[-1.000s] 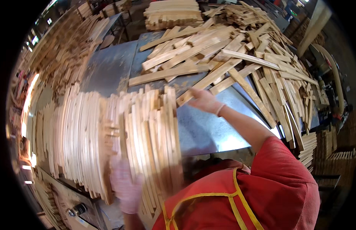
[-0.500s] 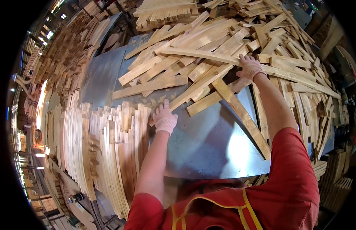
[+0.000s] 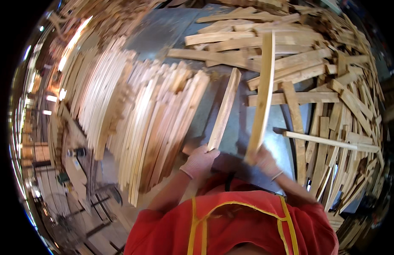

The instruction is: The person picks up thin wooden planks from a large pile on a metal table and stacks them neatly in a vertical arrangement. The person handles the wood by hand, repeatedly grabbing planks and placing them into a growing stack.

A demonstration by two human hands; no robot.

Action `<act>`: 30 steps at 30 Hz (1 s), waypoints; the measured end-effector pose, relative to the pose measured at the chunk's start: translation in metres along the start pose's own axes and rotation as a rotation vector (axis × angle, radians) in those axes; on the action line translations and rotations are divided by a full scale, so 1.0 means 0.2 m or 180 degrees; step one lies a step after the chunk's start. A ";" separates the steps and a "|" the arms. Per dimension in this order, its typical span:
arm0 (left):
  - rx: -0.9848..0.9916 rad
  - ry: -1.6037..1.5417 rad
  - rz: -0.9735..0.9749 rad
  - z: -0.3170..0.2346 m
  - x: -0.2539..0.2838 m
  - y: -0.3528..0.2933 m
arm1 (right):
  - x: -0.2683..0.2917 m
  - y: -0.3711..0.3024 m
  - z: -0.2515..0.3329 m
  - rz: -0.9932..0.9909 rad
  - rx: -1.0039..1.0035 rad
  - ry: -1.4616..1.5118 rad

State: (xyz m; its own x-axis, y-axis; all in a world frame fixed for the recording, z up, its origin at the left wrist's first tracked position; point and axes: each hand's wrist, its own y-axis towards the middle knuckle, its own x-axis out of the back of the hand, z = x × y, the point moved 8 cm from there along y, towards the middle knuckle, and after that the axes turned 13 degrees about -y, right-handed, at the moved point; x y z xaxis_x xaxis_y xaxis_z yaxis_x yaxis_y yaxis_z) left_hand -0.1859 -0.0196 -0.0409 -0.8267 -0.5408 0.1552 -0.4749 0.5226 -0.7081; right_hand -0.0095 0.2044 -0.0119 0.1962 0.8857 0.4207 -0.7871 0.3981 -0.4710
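Observation:
My left hand [image 3: 200, 160], in a pale knit glove, is closed round the near end of a short wooden strip [image 3: 225, 109], which points away from me over the metal table [image 3: 205, 114]. To its right, my right hand [image 3: 265, 162], gloved too and smeared by motion, grips the near end of a longer wooden board [image 3: 265, 85]. That board is raised and stretches toward the loose pile. Left of the strip stands a row of wooden strips [image 3: 163, 127] lined up side by side, a gap away from my left hand.
A jumbled pile of loose boards [image 3: 282, 46] covers the table's far and right parts. One thin strip [image 3: 328, 141] sticks out of it toward the middle. Further left is another stack of pale strips [image 3: 101, 95]. Dark machine parts [image 3: 76, 151] show at the lower left.
Both hands have drawn back toward my body, each now with a piece of wood. My right hand has left the far pile. The view has turned left.

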 end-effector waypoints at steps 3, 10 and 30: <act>-0.0413 -0.0115 -0.0528 -0.01 0.06 -0.19 | -0.66 -0.21 0.10 0.1851 0.0149 -0.1950; -0.0307 0.1909 -0.0615 0.11 0.27 -0.39 | -0.74 0.37 0.37 0.0594 -0.0280 0.0086; -0.1705 0.4123 -0.1898 0.19 0.34 -0.43 | 0.94 -0.21 -0.27 -0.0250 -0.1164 -0.4463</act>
State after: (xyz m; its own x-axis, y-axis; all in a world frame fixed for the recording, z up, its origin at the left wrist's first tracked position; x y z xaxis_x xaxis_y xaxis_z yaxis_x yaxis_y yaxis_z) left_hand -0.1890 -0.1263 0.0033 -0.0325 0.0308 0.9990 -0.6391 0.7678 -0.0444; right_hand 0.0926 0.3666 0.0448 -0.6601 -0.0126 0.7511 -0.5690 0.6611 -0.4890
